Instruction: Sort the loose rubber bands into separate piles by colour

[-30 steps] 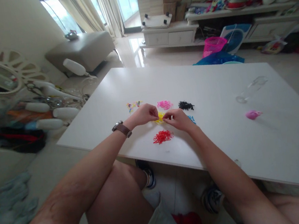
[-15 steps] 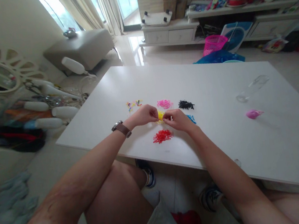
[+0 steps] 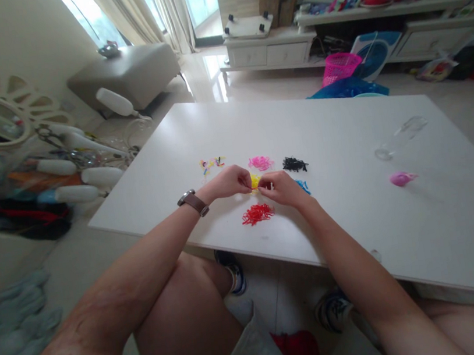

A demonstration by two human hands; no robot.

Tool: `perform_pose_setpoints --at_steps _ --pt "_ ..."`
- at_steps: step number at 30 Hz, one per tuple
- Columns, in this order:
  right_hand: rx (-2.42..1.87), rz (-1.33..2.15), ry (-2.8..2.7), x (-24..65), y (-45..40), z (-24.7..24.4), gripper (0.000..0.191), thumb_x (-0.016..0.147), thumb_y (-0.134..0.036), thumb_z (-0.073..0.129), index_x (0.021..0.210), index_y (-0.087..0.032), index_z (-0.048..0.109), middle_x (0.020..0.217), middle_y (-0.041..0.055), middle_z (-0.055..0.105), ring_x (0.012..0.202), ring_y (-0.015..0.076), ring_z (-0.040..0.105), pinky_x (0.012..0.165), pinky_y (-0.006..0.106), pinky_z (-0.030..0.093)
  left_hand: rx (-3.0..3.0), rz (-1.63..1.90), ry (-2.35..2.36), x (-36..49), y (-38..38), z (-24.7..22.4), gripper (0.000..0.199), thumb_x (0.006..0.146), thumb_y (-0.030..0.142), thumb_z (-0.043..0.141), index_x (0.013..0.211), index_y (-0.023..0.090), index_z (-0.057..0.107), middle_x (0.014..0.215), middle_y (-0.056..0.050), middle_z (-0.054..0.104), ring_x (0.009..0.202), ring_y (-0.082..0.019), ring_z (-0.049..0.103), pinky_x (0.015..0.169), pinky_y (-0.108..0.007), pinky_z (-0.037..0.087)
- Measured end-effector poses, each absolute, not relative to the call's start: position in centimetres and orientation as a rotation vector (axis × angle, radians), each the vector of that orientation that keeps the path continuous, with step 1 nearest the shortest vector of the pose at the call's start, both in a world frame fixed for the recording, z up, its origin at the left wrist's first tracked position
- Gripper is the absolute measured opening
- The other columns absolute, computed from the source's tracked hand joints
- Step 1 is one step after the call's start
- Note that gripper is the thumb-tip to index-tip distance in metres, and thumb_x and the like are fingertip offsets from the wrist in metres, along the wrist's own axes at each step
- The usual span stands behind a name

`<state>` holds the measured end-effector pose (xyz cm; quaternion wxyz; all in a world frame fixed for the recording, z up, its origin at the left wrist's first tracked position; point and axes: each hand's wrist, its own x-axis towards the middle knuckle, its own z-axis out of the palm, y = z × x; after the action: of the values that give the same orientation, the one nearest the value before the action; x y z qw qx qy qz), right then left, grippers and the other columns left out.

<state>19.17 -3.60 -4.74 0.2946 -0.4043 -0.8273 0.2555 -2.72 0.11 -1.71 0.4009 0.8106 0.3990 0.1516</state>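
My left hand (image 3: pixel 236 181) and my right hand (image 3: pixel 281 187) meet over the table, each with its fingertips pinched. A thin red rubber band (image 3: pixel 255 188) stretches between them. Just behind the fingers lies a pile of yellow bands (image 3: pixel 255 180), partly covered. Nearer to me is a heap of red bands (image 3: pixel 258 214). Beyond the hands are a pink pile (image 3: pixel 260 163) and a black pile (image 3: pixel 294 164). My right hand partly hides some blue bands (image 3: pixel 304 186). Small multicoloured pieces (image 3: pixel 212 163) lie beyond my left wrist.
On the right of the white table (image 3: pixel 347 209) are a clear lying container (image 3: pixel 401 137) and a pink-purple object (image 3: pixel 402 179). A small clear piece (image 3: pixel 376 255) sits near the front edge. White rounded lamp-like parts (image 3: pixel 76 194) crowd the left side.
Both hands stay nearly in place, still pinched together over the yellow pile. The red band between the fingertips shows slightly more clearly now.
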Motion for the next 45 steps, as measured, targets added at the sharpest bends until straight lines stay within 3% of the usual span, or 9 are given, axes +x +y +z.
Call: perform_pose_setpoints --at_steps 30,38,45 --pt "-1.058 0.662 -2.227 19.1 -3.5 -4.7 0.012 0.079 -0.012 0.060 0.072 -0.017 0.067 0.068 0.0004 0.065 0.062 0.0114 0.054 0.063 0.025 0.037 2.027 0.357 0.995 -2.4 -0.1 -1.5 0.005 0.066 0.014 0.070 0.070 0.014 0.072 0.067 -0.002 0.072 0.064 -0.013 0.065 0.059 -0.021 0.045" --pt "-1.028 0.974 -2.143 20.6 -3.3 -4.1 0.012 0.070 -0.012 0.062 0.075 -0.018 0.072 0.067 -0.0013 0.066 0.063 0.0118 0.058 0.064 0.024 0.042 1.986 0.395 1.094 -4.3 0.9 -1.2 0.008 0.067 0.019 0.073 0.073 0.014 0.073 0.069 -0.004 0.072 0.063 -0.013 0.064 0.059 -0.022 0.046" --pt "-1.009 1.340 -2.326 21.4 -3.4 -3.7 0.014 0.066 -0.010 0.058 0.067 -0.020 0.068 0.058 -0.0039 0.056 0.057 0.0101 0.048 0.054 0.025 0.035 1.554 0.877 1.741 -8.7 2.3 -0.9 0.013 0.066 0.020 0.071 0.077 0.014 0.070 0.069 -0.005 0.069 0.062 -0.015 0.065 0.055 -0.023 0.043"
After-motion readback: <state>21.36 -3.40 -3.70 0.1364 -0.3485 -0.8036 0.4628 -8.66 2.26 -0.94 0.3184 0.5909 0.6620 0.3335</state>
